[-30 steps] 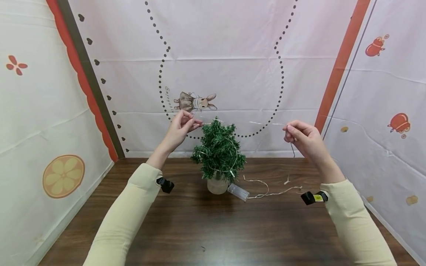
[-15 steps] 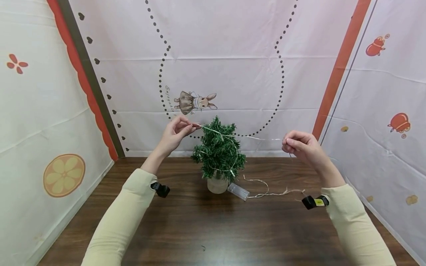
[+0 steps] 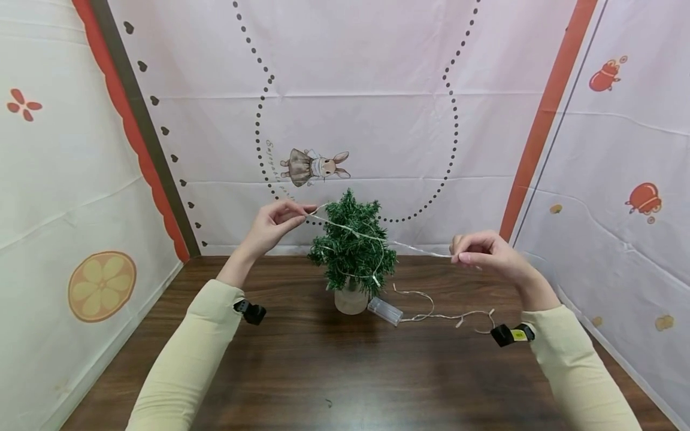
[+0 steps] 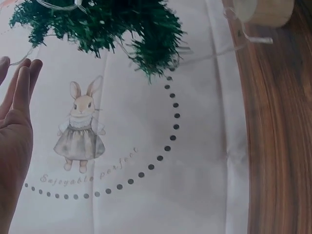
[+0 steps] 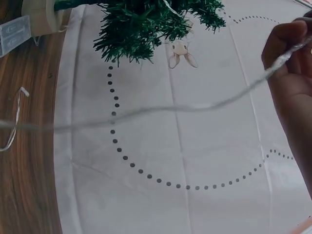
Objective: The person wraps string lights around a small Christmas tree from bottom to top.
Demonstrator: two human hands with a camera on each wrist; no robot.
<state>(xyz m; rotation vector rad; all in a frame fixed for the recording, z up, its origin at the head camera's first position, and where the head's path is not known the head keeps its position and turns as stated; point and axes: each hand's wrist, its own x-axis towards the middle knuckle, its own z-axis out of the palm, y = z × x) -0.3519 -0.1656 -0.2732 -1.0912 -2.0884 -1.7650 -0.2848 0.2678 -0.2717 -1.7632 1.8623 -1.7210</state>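
Note:
A small green artificial Christmas tree [image 3: 350, 239] stands upright on a pale round base [image 3: 351, 299]. Strands of a thin string of fairy lights [image 3: 417, 248] lie around its branches. Left of the treetop, my left hand [image 3: 272, 227] holds part of the string between thumb and fingers; its other fingers [image 4: 22, 90] are extended. Out to the right, my right hand [image 3: 490, 254] pinches the string between thumb and curled index finger. The length between both hands slants down rightward across the front of the tree. The right wrist view shows it reaching the fingers [image 5: 280, 46].
A clear battery box [image 3: 385, 311] lies against the base on the brown wooden table [image 3: 302, 371]. Loose pale wire [image 3: 447, 316] trails right from it toward my right wrist. Printed white cloth [image 3: 377, 131] stands behind and at both sides.
Both hands have come down, the left also moving left. The held string, earlier level with the treetop, now slants lower across the tree's front. Loose wire on the table has shifted a little.

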